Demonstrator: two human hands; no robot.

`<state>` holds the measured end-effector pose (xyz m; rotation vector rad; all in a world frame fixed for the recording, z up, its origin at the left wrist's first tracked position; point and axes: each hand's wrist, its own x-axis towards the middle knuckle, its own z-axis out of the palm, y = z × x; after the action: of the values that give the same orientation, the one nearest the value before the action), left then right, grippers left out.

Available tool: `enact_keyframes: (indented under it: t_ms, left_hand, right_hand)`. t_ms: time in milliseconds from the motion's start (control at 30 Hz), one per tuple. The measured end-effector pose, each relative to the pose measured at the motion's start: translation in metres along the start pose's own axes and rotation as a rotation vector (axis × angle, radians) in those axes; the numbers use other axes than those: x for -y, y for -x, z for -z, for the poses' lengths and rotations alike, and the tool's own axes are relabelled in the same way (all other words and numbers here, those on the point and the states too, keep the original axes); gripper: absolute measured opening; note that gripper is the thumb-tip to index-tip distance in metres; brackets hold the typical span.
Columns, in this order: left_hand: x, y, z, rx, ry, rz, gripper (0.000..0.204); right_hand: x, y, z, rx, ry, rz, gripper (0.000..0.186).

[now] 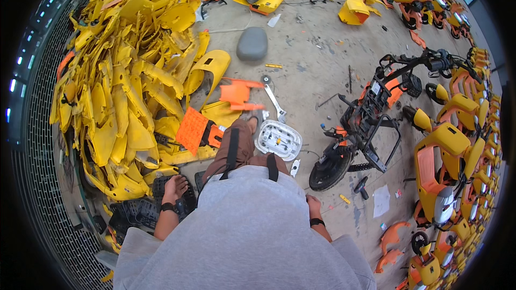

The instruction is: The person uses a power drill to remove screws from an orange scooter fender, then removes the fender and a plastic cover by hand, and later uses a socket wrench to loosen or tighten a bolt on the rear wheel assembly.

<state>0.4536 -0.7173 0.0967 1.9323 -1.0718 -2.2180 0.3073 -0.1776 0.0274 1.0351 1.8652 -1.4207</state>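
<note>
My left hand is out to the side, fingers loosely apart, with nothing seen in it. Behind it in the picture are black plastic trays; I cannot tell whether it touches them. My right hand hangs beside my grey shirt, its fingers mostly hidden by the cloth. Ahead of my foot lies an orange plastic panel, blurred at its edges. Close by are a white oval shell with its hollow side up, an adjustable wrench and an orange textured panel.
A high heap of yellow plastic panels fills the left side. To the right, a stripped black scooter frame lies on the floor, with a black-handled tool near it. Rows of yellow scooters stand beyond. A grey seat lies ahead.
</note>
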Motion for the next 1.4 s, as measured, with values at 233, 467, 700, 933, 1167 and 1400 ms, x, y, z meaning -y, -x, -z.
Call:
enact_keyframes:
  t_ms: [233, 467, 700, 933, 1167, 1400]
  left_hand:
    - [0.001, 0.007, -0.004, 0.002, -0.109, 0.024, 0.032]
    - [-0.001, 0.014, -0.010, -0.079, -0.108, 0.033, 0.031]
    - [-0.015, -0.001, -0.027, -0.086, -0.060, 0.071, 0.030]
    - [-0.040, -0.072, -0.047, 0.027, -0.021, 0.084, 0.031]
    - [-0.113, -0.117, -0.132, 0.070, -0.111, 0.061, 0.032]
    - [-0.174, -0.171, -0.181, 0.058, -0.063, 0.125, 0.030]
  right_hand:
    - [-0.014, -0.005, -0.011, 0.021, 0.031, 0.066, 0.023]
    - [-0.004, 0.011, -0.002, 0.051, 0.063, -0.079, 0.023]
    - [0.032, -0.016, -0.020, -0.032, -0.017, -0.124, 0.024]
    - [0.078, -0.031, -0.045, -0.042, 0.126, 0.097, 0.024]
    - [0.083, -0.057, -0.054, -0.120, 0.190, 0.194, 0.021]
    - [0.216, -0.069, -0.085, -0.046, 0.239, 0.141, 0.020]
